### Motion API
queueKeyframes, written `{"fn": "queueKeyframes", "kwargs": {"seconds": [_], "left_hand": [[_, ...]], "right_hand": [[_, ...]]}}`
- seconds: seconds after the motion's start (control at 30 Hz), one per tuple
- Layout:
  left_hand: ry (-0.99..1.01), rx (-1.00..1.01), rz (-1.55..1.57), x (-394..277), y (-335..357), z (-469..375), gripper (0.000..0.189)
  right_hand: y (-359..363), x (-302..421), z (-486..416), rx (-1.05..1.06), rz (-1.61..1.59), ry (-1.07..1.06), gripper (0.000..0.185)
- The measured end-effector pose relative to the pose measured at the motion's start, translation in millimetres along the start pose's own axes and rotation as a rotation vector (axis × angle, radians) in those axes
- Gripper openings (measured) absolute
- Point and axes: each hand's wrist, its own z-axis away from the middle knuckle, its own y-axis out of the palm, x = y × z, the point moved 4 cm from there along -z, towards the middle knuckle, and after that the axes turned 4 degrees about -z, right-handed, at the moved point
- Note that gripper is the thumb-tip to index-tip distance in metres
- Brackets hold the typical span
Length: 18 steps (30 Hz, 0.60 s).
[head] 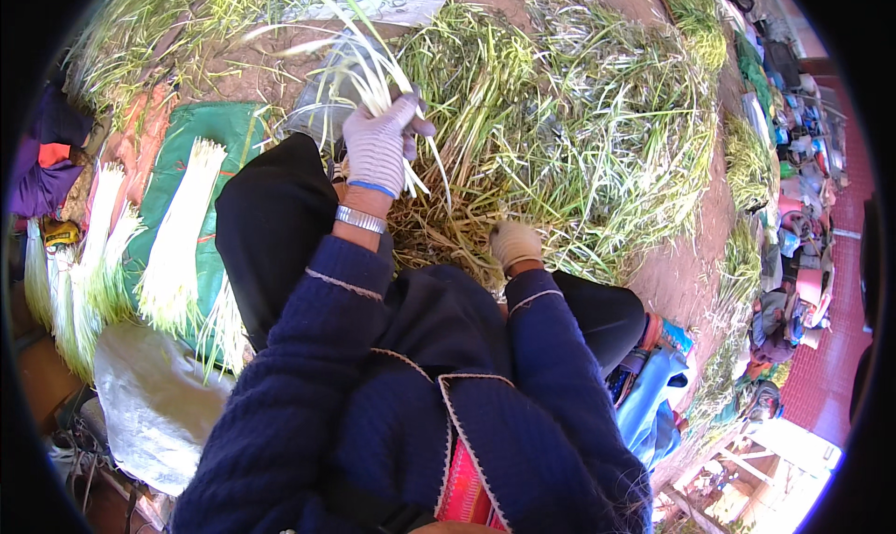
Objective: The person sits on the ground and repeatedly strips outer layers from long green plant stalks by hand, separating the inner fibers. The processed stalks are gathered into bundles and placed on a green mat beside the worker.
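Observation:
My left hand (381,138), in a striped pale knit glove, is closed round a small bunch of long stalks (378,89) with white lower parts and green leaves. The bunch points up and away, its short ends sticking out below the fingers. Lower and to the right, my right hand (515,243), in a similar glove, is curled low at the near edge of a large heap of green leaves and stalks (560,128). Its fingers are hidden, so I cannot tell whether it grips anything. A neat bundle of white stalks (185,226) lies on a green cloth (231,128) at left.
More stalk bundles (105,247) lie farther left, beside a person's purple clothing (45,177). A whitish sack (150,408) is at lower left. Loose greens (161,30) cover the upper left ground. Blue cloth (651,401) lies at my right; assorted goods (805,184) stand along the far right.

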Motion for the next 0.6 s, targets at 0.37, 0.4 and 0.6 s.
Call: {"fn": "queueKeyframes", "kwargs": {"seconds": [0.37, 0.4, 0.6], "left_hand": [[-0.104, -0.001, -0.052, 23, 1, 9, 0.028], [-0.110, 0.006, -0.070, 23, 0, 9, 0.029], [-0.123, 0.035, 0.010, 28, -4, 7, 0.030]], "right_hand": [[-193, 140, 21, -0.354, -1.152, -0.614, 0.032], [-193, 150, 18, -0.268, -1.271, -0.604, 0.030], [-189, 151, 19, -0.118, -1.481, -0.550, 0.019]]}}
